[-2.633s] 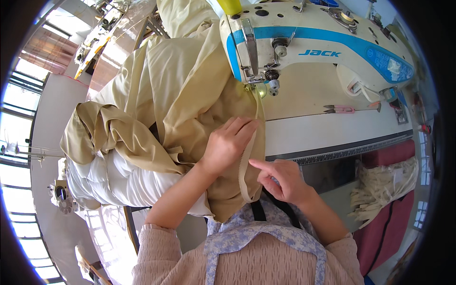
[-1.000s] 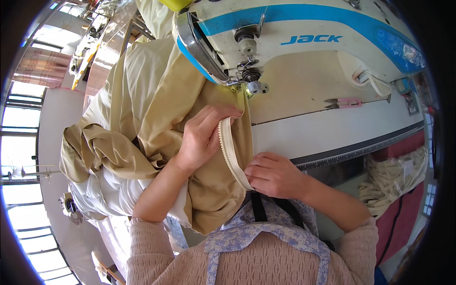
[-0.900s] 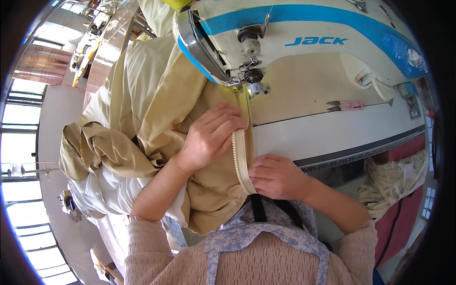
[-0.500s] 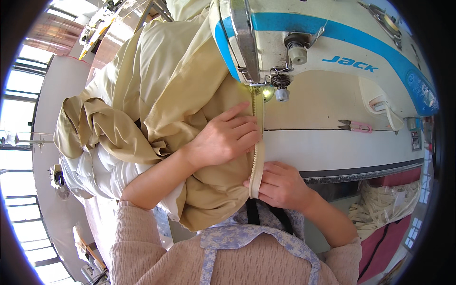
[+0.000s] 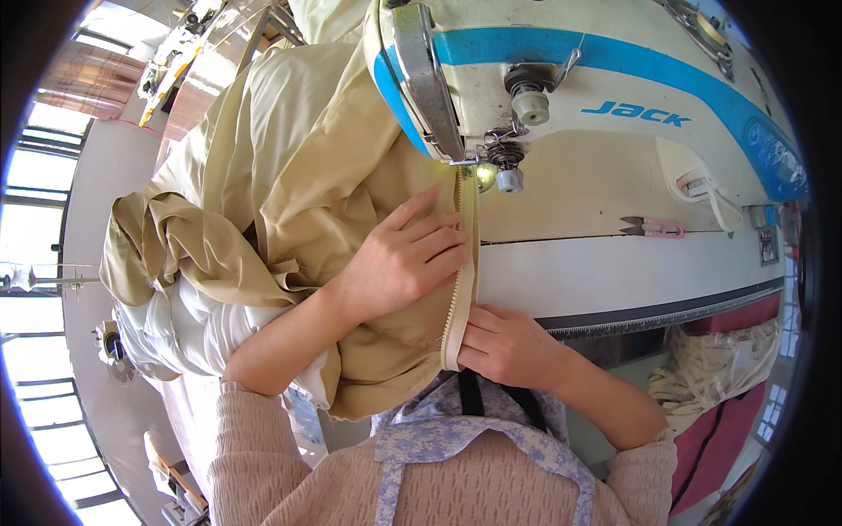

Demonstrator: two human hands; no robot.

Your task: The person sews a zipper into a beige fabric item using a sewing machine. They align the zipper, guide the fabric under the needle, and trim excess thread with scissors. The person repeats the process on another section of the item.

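Note:
A cream toothed zipper strip (image 5: pixel 453 320) runs along the edge of a khaki garment (image 5: pixel 377 368), from under the sewing machine's (image 5: pixel 561 53) needle area toward my body. My left hand (image 5: pixel 399 263) lies over the khaki cloth with its fingers stretched out, some fingertips touching the zipper's teeth. At the zipper's lower end my right hand (image 5: pixel 513 346) pinches the tape from the right; its thumb is hidden behind the strip. A small lamp glows beside the presser foot, and the needle itself is too small to make out.
Pink-handled thread snips (image 5: pixel 653 228) lie on the machine bed to the right. A ruler strip (image 5: pixel 667 317) edges the table's front. White padded fabric (image 5: pixel 184 324) bunches beneath the khaki at left. At lower right, pale cloth (image 5: pixel 715 368) sits in a heap.
The whole view has shifted a little, so the machine appears farther left. The zipper's lower end now curves more to the left, and my right thumb has gone behind it.

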